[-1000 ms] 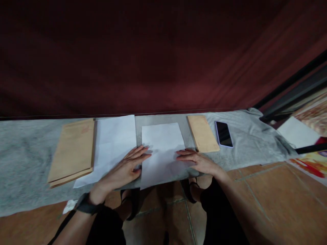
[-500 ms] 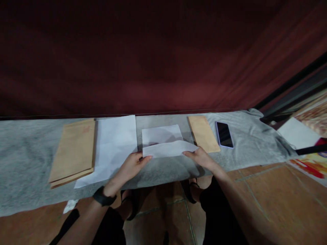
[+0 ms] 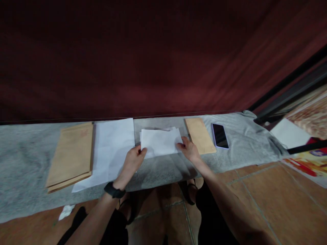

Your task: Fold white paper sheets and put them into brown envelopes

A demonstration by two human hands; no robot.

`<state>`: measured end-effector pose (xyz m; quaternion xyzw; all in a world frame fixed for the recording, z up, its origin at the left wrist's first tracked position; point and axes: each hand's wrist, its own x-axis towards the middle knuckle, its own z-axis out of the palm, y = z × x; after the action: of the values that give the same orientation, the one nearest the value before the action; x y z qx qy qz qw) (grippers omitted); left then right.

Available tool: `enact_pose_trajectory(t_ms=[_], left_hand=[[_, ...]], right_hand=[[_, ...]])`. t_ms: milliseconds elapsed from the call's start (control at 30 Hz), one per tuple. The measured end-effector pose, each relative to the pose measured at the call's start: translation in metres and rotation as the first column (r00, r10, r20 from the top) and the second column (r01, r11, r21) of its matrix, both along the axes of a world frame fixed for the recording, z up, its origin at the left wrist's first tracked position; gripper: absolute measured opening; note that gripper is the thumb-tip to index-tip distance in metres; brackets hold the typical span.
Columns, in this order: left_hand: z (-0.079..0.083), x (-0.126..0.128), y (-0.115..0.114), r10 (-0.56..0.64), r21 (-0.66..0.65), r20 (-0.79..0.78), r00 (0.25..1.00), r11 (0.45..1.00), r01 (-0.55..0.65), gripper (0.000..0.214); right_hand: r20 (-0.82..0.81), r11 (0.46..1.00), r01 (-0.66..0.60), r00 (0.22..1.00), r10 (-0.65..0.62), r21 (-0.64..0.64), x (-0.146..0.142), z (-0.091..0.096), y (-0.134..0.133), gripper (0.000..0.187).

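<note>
A folded sheet of white paper [image 3: 161, 142] is held between my two hands, low over the grey cloth. My left hand [image 3: 133, 158] pinches its left edge, thumb on top. On the right edge my right hand [image 3: 189, 149] grips it the same way. The sheet's folded flap lies over its back part, and a strip of white shows behind the top edge. Left of it lies a stack of larger white sheets [image 3: 112, 146], close to my left hand. A small brown envelope [image 3: 200, 136] sits just beyond my right hand.
Large brown envelopes [image 3: 70, 153] overlap the white stack at the left. A phone [image 3: 220, 136] lies right of the small envelope. A dark red curtain [image 3: 163, 68] hangs behind the cloth-covered bench [image 3: 22, 163]. A crumpled white scrap [image 3: 66, 211] is on the tiled floor.
Both hands have moved the near flap of the paper up and away from me, over its far part. The raised edge now lies near the back edge.
</note>
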<state>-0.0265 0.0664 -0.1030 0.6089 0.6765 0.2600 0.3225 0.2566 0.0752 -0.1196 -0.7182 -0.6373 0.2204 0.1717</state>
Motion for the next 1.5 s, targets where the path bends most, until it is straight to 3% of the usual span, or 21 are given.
enact_pose_trajectory(t_ms=[233, 600, 933, 1133, 1200, 1333, 1500], left_hand=[[0.01, 0.004, 0.003, 0.004, -0.052, -0.273, 0.962, 0.998, -0.019, 0.034], [0.014, 0.007, 0.012, -0.025, -0.158, -0.476, 0.879, 0.986, -0.058, 0.034], [0.027, 0.017, 0.015, -0.024, -0.215, -0.55, 0.835, 0.97, -0.113, 0.038], [0.024, 0.016, 0.015, -0.025, -0.185, -0.575, 0.818, 0.978, -0.1, 0.038], [0.022, 0.015, 0.015, -0.026, -0.166, -0.58, 0.814, 0.982, -0.087, 0.037], [0.017, 0.014, 0.016, -0.025, -0.136, -0.594, 0.804, 0.988, -0.07, 0.035], [0.016, 0.016, 0.018, -0.018, -0.119, -0.603, 0.797, 0.991, -0.067, 0.034]], right_hand=[[0.096, 0.998, 0.021, 0.995, -0.014, -0.067, -0.009, 0.009, 0.003, 0.042], [0.27, 0.992, 0.067, 0.962, -0.036, -0.103, -0.023, 0.016, 0.009, 0.046], [0.386, 0.999, 0.035, 0.922, -0.042, 0.024, -0.033, 0.008, 0.009, 0.042], [0.391, 0.985, -0.009, 0.918, -0.06, 0.173, -0.035, 0.008, 0.01, 0.04], [0.33, 0.971, -0.068, 0.944, -0.011, 0.227, -0.038, 0.006, 0.01, 0.041], [0.194, 0.923, -0.255, 0.959, 0.205, 0.286, -0.053, -0.004, 0.006, 0.046], [0.234, 0.898, -0.372, 0.918, 0.319, 0.234, -0.07, -0.02, -0.001, 0.052]])
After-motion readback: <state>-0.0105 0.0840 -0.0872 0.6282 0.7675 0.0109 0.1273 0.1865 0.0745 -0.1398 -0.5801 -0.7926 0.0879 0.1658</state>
